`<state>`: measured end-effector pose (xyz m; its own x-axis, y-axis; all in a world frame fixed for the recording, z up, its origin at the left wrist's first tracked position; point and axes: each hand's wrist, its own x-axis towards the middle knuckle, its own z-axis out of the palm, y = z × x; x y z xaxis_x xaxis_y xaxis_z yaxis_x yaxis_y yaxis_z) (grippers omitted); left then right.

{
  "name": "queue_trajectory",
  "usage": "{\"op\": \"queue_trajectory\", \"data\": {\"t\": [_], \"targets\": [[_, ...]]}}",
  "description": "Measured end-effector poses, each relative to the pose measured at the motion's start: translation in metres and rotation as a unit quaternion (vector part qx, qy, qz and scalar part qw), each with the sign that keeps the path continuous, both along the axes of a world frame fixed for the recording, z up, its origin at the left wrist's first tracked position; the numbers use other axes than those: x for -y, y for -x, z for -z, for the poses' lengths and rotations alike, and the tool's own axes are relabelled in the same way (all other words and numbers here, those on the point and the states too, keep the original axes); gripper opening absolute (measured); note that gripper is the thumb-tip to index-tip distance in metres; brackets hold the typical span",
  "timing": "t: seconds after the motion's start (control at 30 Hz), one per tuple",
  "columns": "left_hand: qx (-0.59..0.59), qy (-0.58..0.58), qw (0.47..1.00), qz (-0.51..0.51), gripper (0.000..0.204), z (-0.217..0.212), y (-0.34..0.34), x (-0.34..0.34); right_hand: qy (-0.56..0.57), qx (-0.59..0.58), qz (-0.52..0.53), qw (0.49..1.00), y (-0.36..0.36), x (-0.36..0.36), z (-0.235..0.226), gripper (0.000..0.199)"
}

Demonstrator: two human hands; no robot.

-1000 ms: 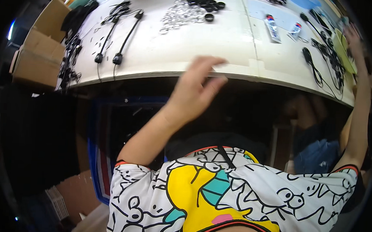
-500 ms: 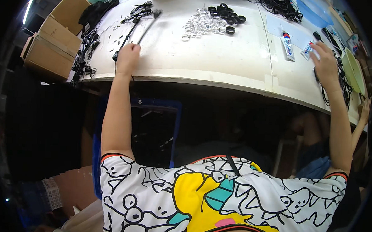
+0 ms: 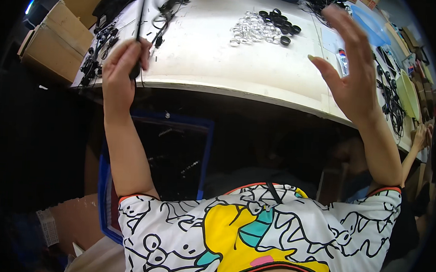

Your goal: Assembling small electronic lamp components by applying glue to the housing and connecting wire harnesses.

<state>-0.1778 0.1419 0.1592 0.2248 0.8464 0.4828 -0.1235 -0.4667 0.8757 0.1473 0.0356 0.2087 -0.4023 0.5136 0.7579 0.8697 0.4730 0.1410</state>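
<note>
My left hand [image 3: 121,71] is closed around a thin black rod-like part with a black grip [image 3: 138,40], lifted over the near left edge of the white table [image 3: 206,62]. More black cabled parts [image 3: 162,17] lie just beyond it on the table. My right hand [image 3: 350,69] is raised over the right side of the table with its fingers spread, holding nothing. Ahead of both hands sits a pile of clear rings [image 3: 249,31] next to several black rings [image 3: 281,23].
Cardboard boxes [image 3: 57,36] stand at the table's left end, with black parts [image 3: 92,62] beside them. A blue crate [image 3: 153,167] sits under the table. Black cables [image 3: 392,100] and a yellow-green disc [image 3: 407,91] lie at right, where another person's hand [image 3: 420,135] shows.
My left hand has picked up the black rod from the table and drawn it toward me. My right hand has lifted off the right side of the table and opened.
</note>
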Motion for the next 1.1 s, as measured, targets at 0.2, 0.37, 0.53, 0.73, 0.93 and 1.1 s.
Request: {"op": "queue_trajectory", "data": {"t": [0.2, 0.37, 0.53, 0.73, 0.93, 1.1], "targets": [[-0.241, -0.052, 0.947, 0.207, 0.012, -0.008, -0.033, 0.054, 0.093, 0.09, -0.049, 0.99, 0.01, 0.033, -0.015, 0.047], [-0.3, -0.107, 0.919, 0.232, 0.011, 0.0, -0.086, 0.066, 0.243, 0.037, -0.032, 0.969, -0.028, 0.058, 0.025, 0.018], [0.033, -0.075, 0.994, -0.077, 0.035, 0.068, -0.101, 0.093, 0.337, -0.252, -0.041, 0.906, -0.049, 0.074, 0.106, 0.014], [0.257, 0.236, 0.932, 0.095, 0.053, 0.083, -0.177, 0.108, 0.509, -0.553, -0.057, 0.657, -0.036, 0.105, 0.164, 0.016], [0.397, 0.208, 0.873, 0.191, 0.045, 0.085, -0.172, 0.096, 0.529, -0.421, -0.087, 0.731, -0.017, 0.103, 0.189, 0.026], [0.371, 0.166, 0.902, 0.149, 0.047, 0.068, -0.153, 0.091, 0.554, -0.353, -0.041, 0.752, -0.032, 0.11, 0.231, 0.019]]}}
